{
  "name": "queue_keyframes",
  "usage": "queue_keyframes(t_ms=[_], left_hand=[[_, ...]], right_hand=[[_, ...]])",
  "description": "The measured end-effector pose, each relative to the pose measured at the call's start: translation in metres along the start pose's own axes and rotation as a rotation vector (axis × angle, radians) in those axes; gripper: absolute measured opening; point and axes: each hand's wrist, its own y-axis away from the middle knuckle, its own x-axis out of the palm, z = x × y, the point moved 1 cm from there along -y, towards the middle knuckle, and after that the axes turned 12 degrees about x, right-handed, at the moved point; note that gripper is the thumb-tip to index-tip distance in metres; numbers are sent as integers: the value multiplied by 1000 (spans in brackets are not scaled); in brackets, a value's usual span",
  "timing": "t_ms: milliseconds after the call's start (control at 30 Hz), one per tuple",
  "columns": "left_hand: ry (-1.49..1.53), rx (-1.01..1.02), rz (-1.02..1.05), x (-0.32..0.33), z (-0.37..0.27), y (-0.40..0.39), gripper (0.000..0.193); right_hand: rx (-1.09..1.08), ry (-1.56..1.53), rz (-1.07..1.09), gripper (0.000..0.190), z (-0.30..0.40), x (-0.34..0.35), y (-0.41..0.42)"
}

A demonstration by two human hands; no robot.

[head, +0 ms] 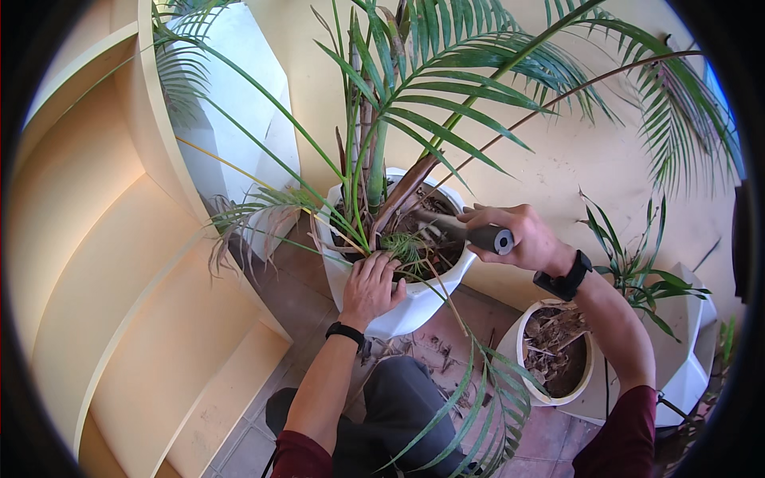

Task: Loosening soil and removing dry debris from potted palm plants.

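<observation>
A palm (373,161) with several stems grows in a white faceted pot (412,305) before me. My right hand (508,236) grips a hand tool by its dark handle (490,239), over the pot's right side. The tool's head is motion-blurred near the soil (439,203), so its shape is unclear. My left hand (372,290) rests palm down at the pot's near rim, its fingers reaching inside beside the stem bases. What the fingertips touch is hidden. Just right of them lies a small tuft of fine green leaves (406,246).
Cream curved shelving (137,257) stands at left, close to a tall white planter (239,119). A smaller round pot (556,352) with dry debris sits at right, beside another white faceted planter (669,358). A palm frond (496,406) hangs over the tiled floor (538,433).
</observation>
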Motion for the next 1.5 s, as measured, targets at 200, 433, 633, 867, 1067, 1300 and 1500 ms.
queue_keyframes(t_ms=[200,433,633,867,1067,1300,1500], left_hand=[[1,-5,-4,0,0,-2,35],[-5,-4,6,2,-1,-1,37],[-9,-10,-1,1,-2,-3,38],[-10,-12,-6,1,-1,-3,37],[-20,-8,15,0,-3,-4,38],[31,-20,16,1,0,-1,43],[29,-15,-10,1,-1,-3,44]], right_hand=[[107,48,-162,25,-4,0,4],[25,-1,-182,26,30,2,6],[373,-99,-550,27,26,0,-15],[536,-212,-623,24,-23,-10,-61],[608,-373,-484,27,-44,-20,-97],[722,-407,-496,32,-53,-44,-105],[690,-466,-535,33,-57,-49,-95]])
